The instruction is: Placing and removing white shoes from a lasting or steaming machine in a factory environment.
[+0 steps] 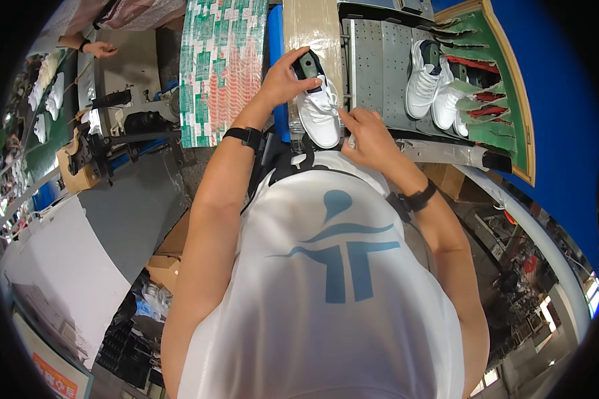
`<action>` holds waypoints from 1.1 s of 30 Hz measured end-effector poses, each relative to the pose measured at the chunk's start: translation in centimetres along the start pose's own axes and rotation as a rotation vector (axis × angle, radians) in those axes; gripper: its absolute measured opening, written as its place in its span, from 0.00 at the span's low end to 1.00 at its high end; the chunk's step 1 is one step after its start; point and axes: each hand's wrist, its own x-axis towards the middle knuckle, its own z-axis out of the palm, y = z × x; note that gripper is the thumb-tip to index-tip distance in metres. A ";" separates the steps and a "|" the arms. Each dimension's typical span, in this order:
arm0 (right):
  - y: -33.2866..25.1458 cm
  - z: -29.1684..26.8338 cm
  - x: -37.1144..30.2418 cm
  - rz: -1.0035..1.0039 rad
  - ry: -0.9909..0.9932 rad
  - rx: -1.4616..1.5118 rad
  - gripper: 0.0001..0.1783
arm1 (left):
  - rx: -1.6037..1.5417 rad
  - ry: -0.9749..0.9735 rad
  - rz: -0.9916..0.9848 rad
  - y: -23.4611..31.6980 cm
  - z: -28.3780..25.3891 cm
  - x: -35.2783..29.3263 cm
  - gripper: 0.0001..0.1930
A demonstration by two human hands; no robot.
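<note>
Factory floor spreads around the bench, with machine parts and boxes at its edges. At far left, several white shoes (55, 96) lie on a green surface; beside them a co-worker's hand (100, 50) reaches in, fingers spread. Below, a cardboard box (78, 171) sits by dark machinery. Next comes a long panel (223, 73) patterned in green, white and red, then a blue strip (279, 120) along a brown, tape-covered board (313, 26).

Over that board, toe toward the wearer, is a white lace-up shoe (320, 126) with a green form (308, 65) inside its collar. The left hand (289, 81) clamps the shoe around the heel opening, thumb on the near side. The right hand (371, 141) is curled at the shoe's right, fingertips by the laces (323, 100); whether it pinches a lace, I cannot tell.

Further right, a grey studded conveyor (373, 73) carries more white shoes (420, 86) near ragged green flaps (496, 130) in a wooden frame (527, 143). Beyond stands a blue wall (559, 133).
</note>
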 end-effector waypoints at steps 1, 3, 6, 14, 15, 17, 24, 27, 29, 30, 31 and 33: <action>-0.6 -0.7 0.0 -0.001 -0.004 -0.001 0.37 | -0.004 -0.012 0.007 -0.2 -0.1 -0.1 0.47; -1.5 -1.3 0.5 0.056 -0.048 0.101 0.35 | -0.006 -0.027 0.016 -0.2 -0.7 -0.2 0.47; 0.0 -0.7 1.2 0.187 0.074 0.522 0.33 | -0.337 -0.152 -0.223 2.0 -2.6 -0.8 0.50; 3.8 2.8 -1.6 0.591 0.167 0.600 0.30 | -1.018 0.100 -0.611 -8.3 -5.2 -10.3 0.37; 4.1 3.8 -2.4 0.591 0.178 0.612 0.30 | -0.849 0.161 -0.704 -8.6 -4.6 -10.2 0.35; 4.8 5.5 -3.3 0.554 0.125 0.558 0.31 | -0.847 0.233 -0.664 -7.6 -3.6 -8.3 0.35; 4.9 4.0 -4.4 0.630 0.178 0.448 0.33 | 0.332 0.148 -0.249 -5.4 -14.7 2.1 0.57; 4.4 3.7 -5.0 0.678 0.138 0.449 0.34 | 0.367 -0.020 -0.328 -10.9 -20.8 5.4 0.54; 4.2 4.0 -6.1 0.701 0.152 0.470 0.34 | 0.788 0.049 -0.018 -12.5 -20.9 7.5 0.45; 4.3 4.7 -6.7 0.682 0.157 0.516 0.34 | 0.869 -0.082 -0.180 -12.4 -21.2 9.1 0.36; 4.1 5.6 -8.3 0.741 0.195 0.554 0.33 | 0.919 -0.107 -0.425 -8.8 -16.2 11.6 0.30; 3.5 5.6 -9.2 0.810 0.217 0.620 0.36 | 1.279 0.219 0.161 -7.9 -11.4 11.0 0.28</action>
